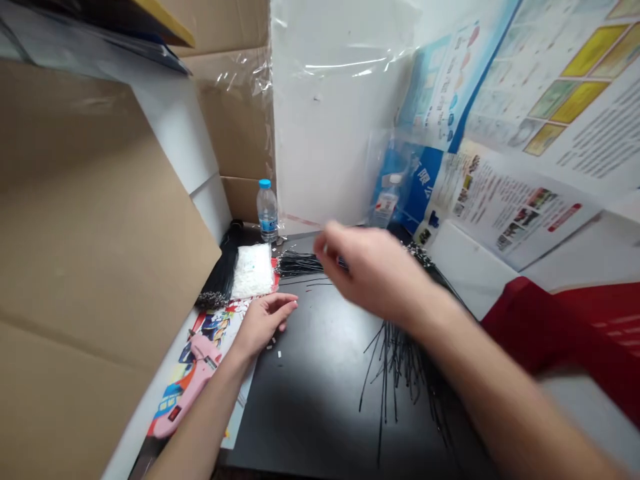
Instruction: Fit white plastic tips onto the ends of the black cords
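My left hand (264, 321) is low over the dark table, thumb and fingertips pinched on what looks like a small white piece. Similar small white pieces (279, 355) lie on the tabletop just below it. My right hand (367, 270) is raised over the middle of the table, smeared by motion. Its fingers are curled together, and what they hold, if anything, I cannot make out. Behind it lies a bundle of thin black cords (300, 263). Another bunch of black cords (395, 373) spreads out beneath my right forearm.
A clear bag of white pieces (253, 270) rests near a blue-capped water bottle (268, 212). The pink glue gun (187, 393) lies on printed paper at left. More black cords (220, 273) hang by the left wall. Cardboard (100, 220) stands close on the left; red cloth (540, 327) is at right.
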The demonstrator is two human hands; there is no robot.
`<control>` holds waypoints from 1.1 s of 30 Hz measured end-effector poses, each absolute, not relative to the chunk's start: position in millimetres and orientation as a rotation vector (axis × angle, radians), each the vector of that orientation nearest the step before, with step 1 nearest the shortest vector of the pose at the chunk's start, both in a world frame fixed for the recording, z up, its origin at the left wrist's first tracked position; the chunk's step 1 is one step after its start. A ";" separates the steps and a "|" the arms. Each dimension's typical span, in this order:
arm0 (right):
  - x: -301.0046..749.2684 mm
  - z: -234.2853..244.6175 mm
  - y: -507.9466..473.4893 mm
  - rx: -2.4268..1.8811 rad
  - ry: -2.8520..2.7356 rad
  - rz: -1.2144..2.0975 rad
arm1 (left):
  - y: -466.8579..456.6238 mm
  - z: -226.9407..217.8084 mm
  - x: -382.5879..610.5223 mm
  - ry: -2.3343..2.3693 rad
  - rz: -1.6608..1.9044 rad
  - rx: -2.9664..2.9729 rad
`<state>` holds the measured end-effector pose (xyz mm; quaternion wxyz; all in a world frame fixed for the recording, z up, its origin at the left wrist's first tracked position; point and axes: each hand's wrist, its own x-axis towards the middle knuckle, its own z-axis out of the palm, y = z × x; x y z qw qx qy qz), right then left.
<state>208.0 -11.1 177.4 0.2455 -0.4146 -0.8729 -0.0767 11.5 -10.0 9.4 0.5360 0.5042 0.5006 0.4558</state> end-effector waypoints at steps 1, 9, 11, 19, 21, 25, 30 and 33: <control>207.7 145.4 -10.0 -1.216 -2.385 -0.059 | -9.4 9.0 11.2 1.166 1.096 1.162; 207.4 11.0 -11.5 -1.225 -1.833 0.790 | -10.4 2.9 19.4 1.082 1.030 1.088; 205.0 7.0 -12.8 -1.212 -1.797 0.836 | -11.4 2.0 21.8 1.071 1.025 1.104; 204.3 -4.3 -11.5 -1.196 -1.693 1.000 | -10.9 -1.8 24.2 1.029 1.018 1.056; 204.6 -5.4 -11.0 -1.189 -1.693 1.019 | -10.0 -3.3 24.1 1.021 0.998 1.049; 204.3 -7.0 -11.0 -1.158 -1.702 1.039 | -8.9 -5.2 23.8 1.014 0.947 1.050; 205.1 -11.5 -13.1 -1.140 -1.700 0.986 | -9.6 -5.8 22.3 1.000 0.924 0.991; 206.3 -11.5 -14.6 -1.103 -1.819 0.756 | -10.1 -6.1 21.7 0.994 0.918 0.966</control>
